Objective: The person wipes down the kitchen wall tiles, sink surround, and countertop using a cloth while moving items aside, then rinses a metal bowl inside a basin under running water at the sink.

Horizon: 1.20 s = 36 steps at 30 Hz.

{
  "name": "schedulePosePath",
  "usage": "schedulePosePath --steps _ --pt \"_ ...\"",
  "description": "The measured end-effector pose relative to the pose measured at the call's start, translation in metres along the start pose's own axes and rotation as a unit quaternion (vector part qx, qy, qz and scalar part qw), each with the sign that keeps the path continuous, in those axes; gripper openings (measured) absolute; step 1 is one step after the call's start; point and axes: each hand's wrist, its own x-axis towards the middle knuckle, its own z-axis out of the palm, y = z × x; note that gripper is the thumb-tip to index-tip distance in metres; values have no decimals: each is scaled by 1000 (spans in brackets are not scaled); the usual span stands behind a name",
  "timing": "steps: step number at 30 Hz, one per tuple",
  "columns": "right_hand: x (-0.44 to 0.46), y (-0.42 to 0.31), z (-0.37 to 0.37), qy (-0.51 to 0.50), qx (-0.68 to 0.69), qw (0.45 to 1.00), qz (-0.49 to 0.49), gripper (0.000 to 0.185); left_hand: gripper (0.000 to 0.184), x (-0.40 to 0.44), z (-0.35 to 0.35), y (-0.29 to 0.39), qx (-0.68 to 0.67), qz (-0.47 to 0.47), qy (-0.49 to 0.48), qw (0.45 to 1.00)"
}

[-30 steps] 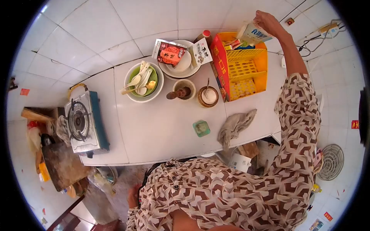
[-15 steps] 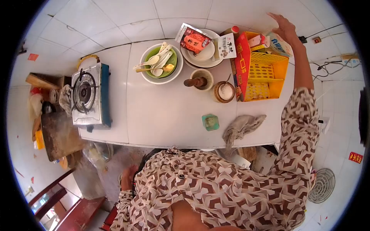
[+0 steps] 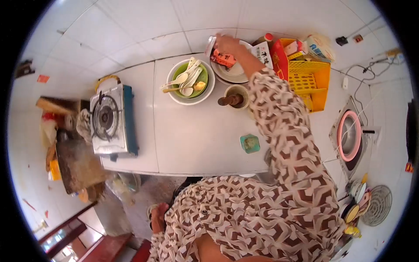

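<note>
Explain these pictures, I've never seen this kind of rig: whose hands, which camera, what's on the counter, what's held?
There's no machine: a person works with two bare hands. Every picture comes from one camera worn on the head, looking forward and down past the patterned clothing.

On the counter, from left: a gas stove; a green bowl inside a white bowl, with spoons; a mortar with a pestle; a small green container; and a yellow basket. Stacked plates stand near the wall.

The right hand is at a red packet over those plates; whether it grips is unclear. The left hand is down beside the body, with nothing visible in it.
</note>
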Motion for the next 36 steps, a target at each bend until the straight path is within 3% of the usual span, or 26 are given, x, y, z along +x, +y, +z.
schedulePosePath --steps 3,10,11,14,16,18,21,26,30,31,34,36 --pt "9 10 35 138 6 989 -43 34 45 -9 -10 -1 62 -41 24 997" --pt "-22 41 8 7 -39 993 -110 30 43 13 -12 7 125 -81 1 989" --pt "-45 46 -10 20 20 993 -111 23 42 17 -12 8 133 -81 -8 988" --pt "-89 86 -42 147 84 950 -261 22 41 33 -12 16 150 -77 -35 985" --pt "-111 111 -62 247 101 929 -255 26 40 43 -10 22 163 -69 -54 983" --pt "-140 112 -86 221 314 909 -164 27 40 54 -5 29 178 -61 -69 980" --pt "-189 122 -143 205 200 953 -97 29 39 67 1 36 190 -52 -86 977" --pt "-244 155 -192 189 166 968 -1 31 37 74 4 36 209 -48 -101 971" --pt "-252 209 -183 113 186 975 48 33 36 68 1 30 235 -38 -109 965" --pt "-254 210 -182 95 138 986 8 31 35 67 0 29 245 -34 -113 962" --pt "-246 191 -170 39 15 996 76 30 34 63 -3 24 270 -22 -121 955" --pt "-238 212 -143 -17 77 996 52 22 34 64 -7 22 296 -6 -129 946"
